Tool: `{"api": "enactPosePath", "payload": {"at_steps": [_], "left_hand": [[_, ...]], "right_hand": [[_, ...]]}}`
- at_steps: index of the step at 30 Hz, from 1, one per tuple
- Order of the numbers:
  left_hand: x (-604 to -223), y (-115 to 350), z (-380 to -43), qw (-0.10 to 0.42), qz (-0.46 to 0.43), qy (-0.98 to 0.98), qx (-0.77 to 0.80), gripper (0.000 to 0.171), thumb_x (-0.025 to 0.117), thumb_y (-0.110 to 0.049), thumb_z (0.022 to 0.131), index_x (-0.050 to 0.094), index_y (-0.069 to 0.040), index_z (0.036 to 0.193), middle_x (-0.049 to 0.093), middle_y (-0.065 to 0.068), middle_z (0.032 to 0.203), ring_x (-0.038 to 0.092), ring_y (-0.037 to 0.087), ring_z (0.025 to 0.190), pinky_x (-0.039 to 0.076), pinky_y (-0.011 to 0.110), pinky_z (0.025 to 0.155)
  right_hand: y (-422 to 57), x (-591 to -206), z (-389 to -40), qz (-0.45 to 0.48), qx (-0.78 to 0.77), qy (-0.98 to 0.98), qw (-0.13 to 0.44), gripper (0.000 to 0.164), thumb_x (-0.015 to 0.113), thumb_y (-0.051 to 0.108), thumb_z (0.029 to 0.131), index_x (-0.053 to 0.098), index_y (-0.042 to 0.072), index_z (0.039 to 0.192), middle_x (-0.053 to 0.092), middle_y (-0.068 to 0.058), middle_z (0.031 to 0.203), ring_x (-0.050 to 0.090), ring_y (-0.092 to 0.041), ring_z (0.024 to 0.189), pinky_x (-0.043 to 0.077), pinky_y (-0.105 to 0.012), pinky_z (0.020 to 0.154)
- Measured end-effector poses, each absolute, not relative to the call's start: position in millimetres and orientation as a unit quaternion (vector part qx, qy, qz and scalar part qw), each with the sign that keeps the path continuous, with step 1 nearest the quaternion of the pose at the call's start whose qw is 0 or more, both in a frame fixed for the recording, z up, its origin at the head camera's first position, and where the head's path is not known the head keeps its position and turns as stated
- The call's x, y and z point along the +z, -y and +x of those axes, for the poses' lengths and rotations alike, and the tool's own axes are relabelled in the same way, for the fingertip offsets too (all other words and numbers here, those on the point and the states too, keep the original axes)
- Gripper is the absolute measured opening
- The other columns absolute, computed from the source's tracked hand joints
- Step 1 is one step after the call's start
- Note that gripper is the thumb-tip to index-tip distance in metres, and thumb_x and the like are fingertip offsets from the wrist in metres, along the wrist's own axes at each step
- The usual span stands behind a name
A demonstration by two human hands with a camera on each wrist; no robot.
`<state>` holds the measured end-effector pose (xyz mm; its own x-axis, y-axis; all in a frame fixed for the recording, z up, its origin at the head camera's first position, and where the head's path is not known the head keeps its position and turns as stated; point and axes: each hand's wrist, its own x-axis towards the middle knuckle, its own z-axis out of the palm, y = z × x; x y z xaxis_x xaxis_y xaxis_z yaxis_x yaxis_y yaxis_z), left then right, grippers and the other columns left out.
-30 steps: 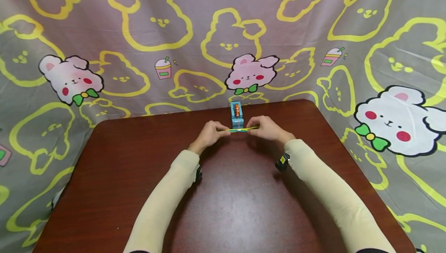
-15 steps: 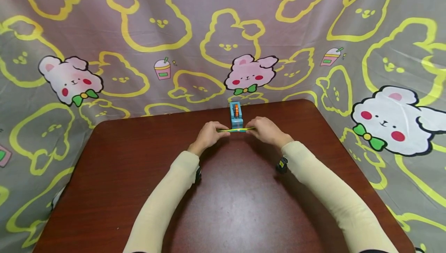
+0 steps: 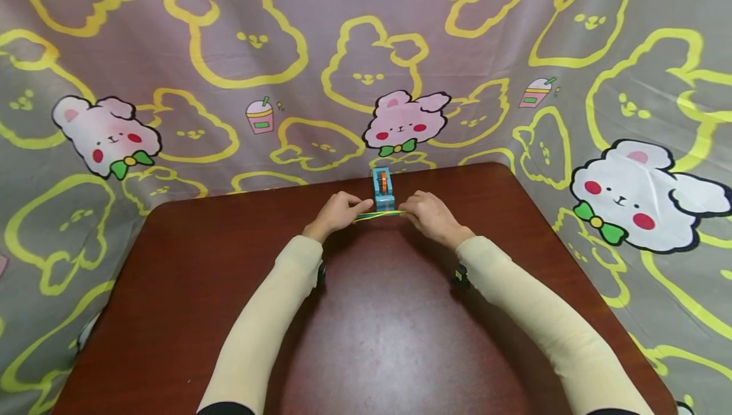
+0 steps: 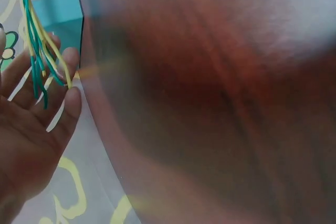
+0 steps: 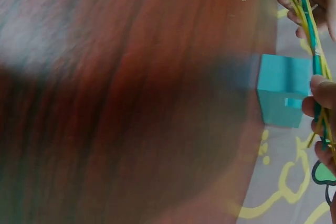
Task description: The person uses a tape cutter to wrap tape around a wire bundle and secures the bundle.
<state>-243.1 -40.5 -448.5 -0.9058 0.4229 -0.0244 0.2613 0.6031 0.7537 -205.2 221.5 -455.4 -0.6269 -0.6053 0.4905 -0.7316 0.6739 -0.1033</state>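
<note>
A thin bundle of yellow and green wires (image 3: 379, 214) spans the gap between both hands, just in front of a blue tape dispenser (image 3: 382, 201). My right hand (image 3: 431, 217) pinches one end; in the right wrist view thumb and fingertips close round the bundle (image 5: 316, 59). At the other end, my left hand (image 3: 334, 213) has its fingers spread. In the left wrist view the loose wire ends (image 4: 38, 59) fan out in front of that hand's fingers, thumb and forefinger apart. An orange roll core (image 3: 384, 181) sits in the dispenser.
The brown wooden table (image 3: 366, 313) reaches back to a patterned curtain (image 3: 309, 34) that hangs behind and along the sides. The dispenser stands near the table's far edge. A dark wrist camera (image 3: 460, 275) is strapped under the right sleeve.
My left hand has loosened from the wires, its thumb lifting off them, and the bundle's left end now tilts lower. My right hand keeps its pinch. The head view has shifted slightly.
</note>
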Motion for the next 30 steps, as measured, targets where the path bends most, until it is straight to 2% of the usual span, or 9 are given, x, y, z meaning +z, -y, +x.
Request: {"api": "enactPosePath", "payload": {"at_steps": [3,5,7,11,16,23,30], "left_hand": [[-447.0,41.9,-248.1,0.123,0.186,-0.887,0.405,0.051,0.053,-0.048,0.103,0.078,-0.004,0.108,0.075,0.011,0.1,0.067,0.023,0.091,0.051,0.04,0.083],[-447.3,43.0,-251.2,0.147,0.183,-0.88,0.413,0.053,0.049,-0.046,0.105,0.077,-0.001,0.11,0.074,0.011,0.107,0.068,0.025,0.094,0.052,0.04,0.084],[-448.3,44.0,-254.2,0.183,0.179,-0.868,0.425,0.057,0.046,-0.046,0.106,0.076,0.001,0.111,0.074,0.013,0.104,0.069,0.028,0.089,0.053,0.041,0.08],[-449.9,43.9,-259.1,0.257,0.165,-0.84,0.448,0.059,0.039,-0.045,0.109,0.072,0.004,0.112,0.074,0.012,0.086,0.069,0.026,0.068,0.054,0.039,0.065],[-447.0,43.8,-260.7,0.315,0.159,-0.817,0.456,0.06,0.04,-0.044,0.109,0.073,0.006,0.107,0.069,0.005,0.074,0.062,0.017,0.06,0.055,0.037,0.065],[-444.2,44.1,-263.3,0.331,0.177,-0.808,0.453,0.048,0.048,-0.034,0.108,0.073,0.007,0.107,0.062,0.003,0.069,0.057,0.014,0.06,0.052,0.035,0.064],[-441.0,39.1,-262.5,0.294,0.179,-0.82,0.458,0.041,0.058,-0.029,0.104,0.074,0.009,0.103,0.061,0.004,0.067,0.055,0.015,0.061,0.044,0.029,0.057]], "right_hand": [[-221.1,-459.6,-205.0,0.38,0.145,0.883,0.235,0.01,0.078,0.006,0.087,0.077,0.004,0.097,0.073,-0.005,0.088,0.061,-0.023,0.085,0.049,-0.04,0.074],[-221.2,-461.8,-205.0,0.385,0.144,0.878,0.244,0.011,0.077,0.005,0.088,0.078,0.003,0.098,0.073,-0.006,0.089,0.061,-0.023,0.086,0.049,-0.039,0.075],[-221.0,-463.5,-205.1,0.389,0.143,0.874,0.253,0.011,0.076,0.005,0.088,0.078,0.002,0.099,0.074,-0.006,0.09,0.061,-0.023,0.088,0.05,-0.039,0.077],[-220.3,-464.2,-205.0,0.4,0.136,0.865,0.271,0.011,0.076,0.005,0.089,0.077,0.001,0.099,0.074,-0.006,0.09,0.061,-0.024,0.088,0.05,-0.039,0.08],[-219.8,-464.5,-205.8,0.408,0.125,0.855,0.297,0.01,0.076,0.004,0.088,0.077,0.0,0.098,0.074,-0.007,0.09,0.063,-0.025,0.088,0.051,-0.039,0.079],[-223.0,-466.2,-207.0,0.404,0.122,0.853,0.305,0.009,0.077,0.004,0.088,0.078,0.002,0.097,0.075,-0.006,0.089,0.062,-0.023,0.087,0.05,-0.037,0.074],[-226.1,-466.7,-207.2,0.393,0.107,0.864,0.295,0.009,0.072,0.007,0.092,0.077,0.003,0.098,0.075,-0.006,0.091,0.061,-0.022,0.089,0.048,-0.036,0.075]]}}
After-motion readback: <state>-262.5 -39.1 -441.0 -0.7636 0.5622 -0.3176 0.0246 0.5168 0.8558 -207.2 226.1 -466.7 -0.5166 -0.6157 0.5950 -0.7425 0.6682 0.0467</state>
